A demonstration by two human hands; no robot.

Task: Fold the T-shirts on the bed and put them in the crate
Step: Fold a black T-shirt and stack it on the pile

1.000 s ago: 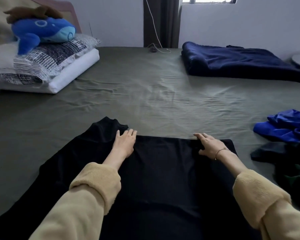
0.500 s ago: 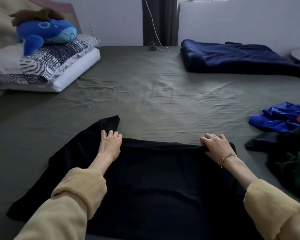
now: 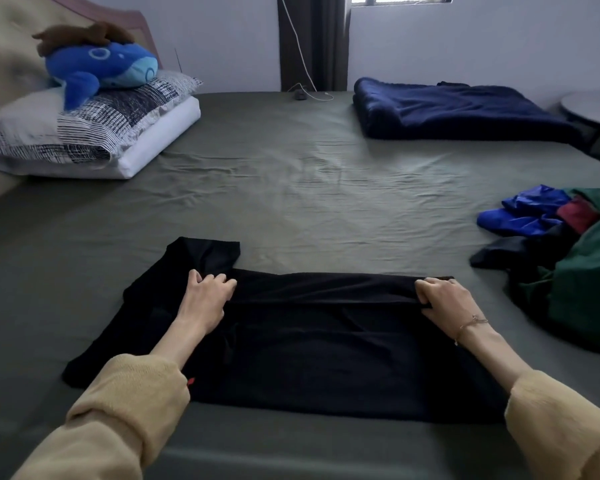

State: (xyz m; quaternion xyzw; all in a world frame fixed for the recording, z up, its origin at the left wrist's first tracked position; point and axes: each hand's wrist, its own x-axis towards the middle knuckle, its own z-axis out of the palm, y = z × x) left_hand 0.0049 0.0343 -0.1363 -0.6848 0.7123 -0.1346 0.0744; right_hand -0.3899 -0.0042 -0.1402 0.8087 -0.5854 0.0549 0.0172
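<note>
While both hands are clamping the far edge of the black T-shirt (image 3: 326, 348), the shirt is lying spread on the olive bed sheet (image 3: 291, 188) in the lower centre of the frame. Left hand (image 3: 205, 299) is sitting at centre-left, fingers curled into the cloth right where a sleeve is sticking out toward the upper left. Right hand (image 3: 444, 299) is sitting at centre-right, fingers and thumb pinching the same edge at its other corner; a thin bracelet (image 3: 471, 322) is showing on that wrist. Hands are well apart, with the edge between them bunching into a raised roll. Both forearms are coming in from the bottom corners in tan fleece sleeves (image 3: 118, 410).

Pile of unfolded clothes (image 3: 568, 258) is lying at the right edge of the frame: blue on top, a bit of red, green and dark pieces under it. It is apart from the black shirt.

Upper left: two stacked pillows (image 3: 94, 133), striped one on a white one, with a blue whale plush (image 3: 101, 69) on top and a brown plush above that. Upper right: folded navy blanket (image 3: 458, 112) on the sheet. White cable (image 3: 302, 60) is hanging down by the dark curtain at top centre, ending on the bed. Round table edge (image 3: 593, 107) is showing at far right.
</note>
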